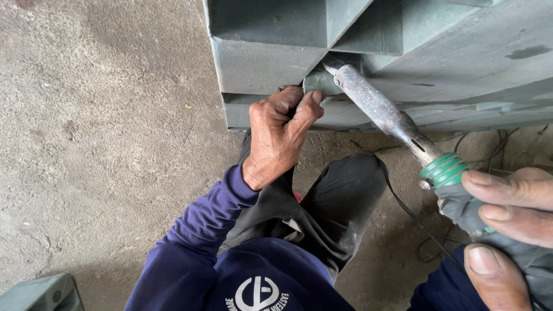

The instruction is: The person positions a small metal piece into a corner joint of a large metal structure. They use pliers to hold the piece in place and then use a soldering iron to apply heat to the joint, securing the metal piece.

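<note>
Head view, looking down over a crouched body in a purple long-sleeved top and black trousers. Left hand [280,133] raised to the lower edge of a grey-green sheet-metal box structure [461,57], fingers curled tightly and thumb pressed against forefinger, pinching a small grey metal tab [315,84] at the seam between two panels. Right hand [507,230] at the right border, only partly in frame, fingers and thumb wrapped closed around the grey handle of a soldering iron [391,118]. Iron held at a slant, green ribbed collar [442,169] just above the grip, long scorched metal shaft running up and to the left, pointed tip [330,67] set against the seam immediately right of the pinched tab, close to the left fingertips but not touching them. Black power cord [403,204] trailing from the handle down across the right knee. Tangle of thin wires [507,147] lying on the ground beneath the structure at right. Rough concrete floor [103,132] filling the left half of the view. Corner of another grey-green metal piece [40,294] at lower left.
</note>
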